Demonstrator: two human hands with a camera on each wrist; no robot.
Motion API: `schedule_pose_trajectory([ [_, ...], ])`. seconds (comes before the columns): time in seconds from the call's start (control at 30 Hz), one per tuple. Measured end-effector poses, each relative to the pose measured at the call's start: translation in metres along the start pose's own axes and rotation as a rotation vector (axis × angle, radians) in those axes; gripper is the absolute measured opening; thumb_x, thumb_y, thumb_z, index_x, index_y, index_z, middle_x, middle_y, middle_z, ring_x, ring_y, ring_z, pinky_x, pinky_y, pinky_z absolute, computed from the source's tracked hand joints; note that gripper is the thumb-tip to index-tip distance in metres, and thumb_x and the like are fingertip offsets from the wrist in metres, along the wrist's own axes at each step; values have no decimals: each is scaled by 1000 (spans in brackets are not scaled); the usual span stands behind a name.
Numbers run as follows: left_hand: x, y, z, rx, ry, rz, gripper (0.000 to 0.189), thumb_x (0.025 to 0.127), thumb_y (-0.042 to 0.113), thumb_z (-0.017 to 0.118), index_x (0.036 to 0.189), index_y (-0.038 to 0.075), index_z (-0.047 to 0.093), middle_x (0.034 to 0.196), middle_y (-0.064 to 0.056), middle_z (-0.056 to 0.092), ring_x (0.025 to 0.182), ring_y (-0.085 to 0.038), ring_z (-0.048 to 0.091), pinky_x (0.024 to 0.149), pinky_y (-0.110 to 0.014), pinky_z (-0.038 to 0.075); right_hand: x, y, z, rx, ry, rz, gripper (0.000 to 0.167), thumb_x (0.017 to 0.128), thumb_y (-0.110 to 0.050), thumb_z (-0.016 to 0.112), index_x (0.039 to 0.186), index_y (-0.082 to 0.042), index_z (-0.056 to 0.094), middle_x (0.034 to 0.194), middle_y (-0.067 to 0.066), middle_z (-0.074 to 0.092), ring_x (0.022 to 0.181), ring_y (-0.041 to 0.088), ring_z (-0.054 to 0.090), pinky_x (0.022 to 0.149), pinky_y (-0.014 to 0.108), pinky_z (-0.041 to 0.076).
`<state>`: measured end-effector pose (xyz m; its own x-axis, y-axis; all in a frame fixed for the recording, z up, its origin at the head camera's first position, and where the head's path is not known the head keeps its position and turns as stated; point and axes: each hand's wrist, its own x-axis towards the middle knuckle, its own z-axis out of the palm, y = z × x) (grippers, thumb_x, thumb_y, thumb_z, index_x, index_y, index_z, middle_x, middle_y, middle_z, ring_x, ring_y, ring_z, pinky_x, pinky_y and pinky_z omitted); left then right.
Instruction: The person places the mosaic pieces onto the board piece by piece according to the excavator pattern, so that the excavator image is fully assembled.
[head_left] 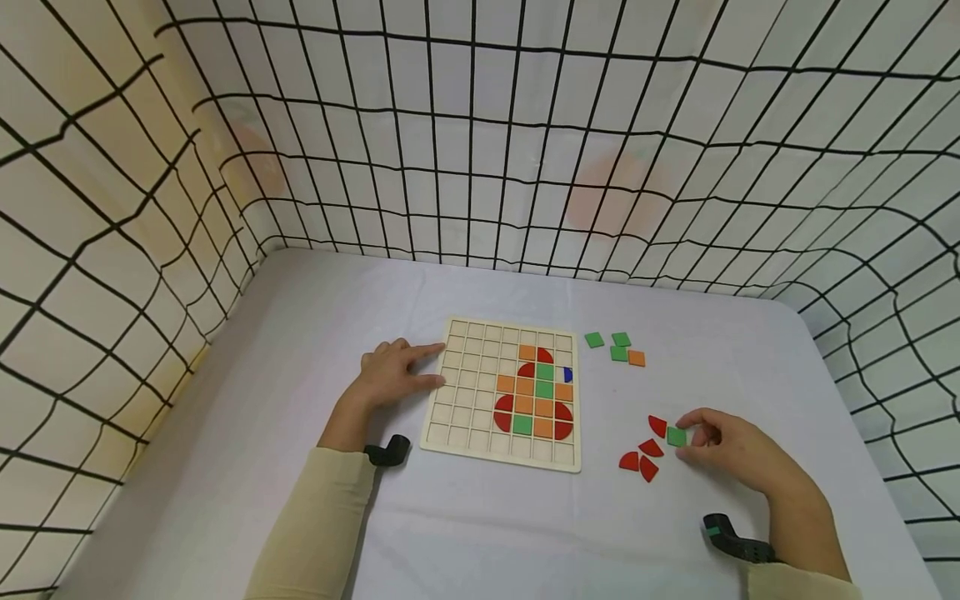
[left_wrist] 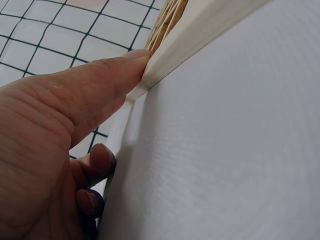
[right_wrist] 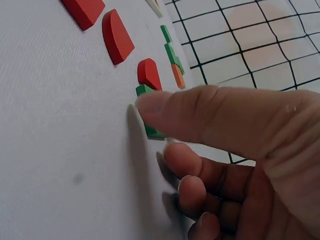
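A pale wooden grid board (head_left: 465,392) lies on the white cloth, with red quarter-circle, orange square, green square and blue pieces on its right half. At its left edge rests my left hand (head_left: 390,372), thumb and index finger extended against the rim; the left wrist view shows the thumb (left_wrist: 115,75) touching the board's side. To the right of the board, my right hand (head_left: 738,450) pinches a green square tile (head_left: 677,437) between thumb and fingers, at the cloth. Several red quarter-circle pieces (head_left: 651,448) lie just left of that tile.
Beyond the board's upper right corner lie several green tiles (head_left: 619,353) and one orange tile (head_left: 637,358). A black wire grid (head_left: 472,150) encloses the table on the far side and both flanks. Black wrist devices (head_left: 390,451) are worn on both arms.
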<state>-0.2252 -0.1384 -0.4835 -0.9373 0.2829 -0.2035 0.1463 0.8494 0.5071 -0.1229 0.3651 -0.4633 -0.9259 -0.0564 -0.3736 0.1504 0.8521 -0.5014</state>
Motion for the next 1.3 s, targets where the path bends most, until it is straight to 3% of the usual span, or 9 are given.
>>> schedule_pose_trajectory([
  [0.23,-1,-1,0,-5,6,7,66,89,54,73,149,35,54,99,-5,56,86,-22,45,83,-45,31,4,2,3,-30,29,3,35,91,-27,76,119,-8,67,89,4,57,88,21,52,69,32,43],
  [0.47,1,-2,1,-5,8,14,66,89,55,72,149,34,54,99,-5,57,87,-22,45,83,-45,32,12,-11,12,-29,57,-8,36,91,-29,76,118,-7,67,87,2,60,85,20,54,70,33,45],
  [1.03,2,-4,2,-7,6,3,66,89,54,72,149,35,53,100,-5,56,88,-22,44,83,-43,30,39,-83,23,-10,76,-100,31,91,-28,76,115,-11,66,79,2,57,71,18,52,55,26,43],
  [1.3,1,-2,0,-11,5,6,67,88,55,72,149,35,53,101,-5,57,88,-22,45,82,-44,30,59,-116,35,-36,69,-203,29,92,-28,76,114,-12,68,78,1,56,72,16,51,60,27,40],
])
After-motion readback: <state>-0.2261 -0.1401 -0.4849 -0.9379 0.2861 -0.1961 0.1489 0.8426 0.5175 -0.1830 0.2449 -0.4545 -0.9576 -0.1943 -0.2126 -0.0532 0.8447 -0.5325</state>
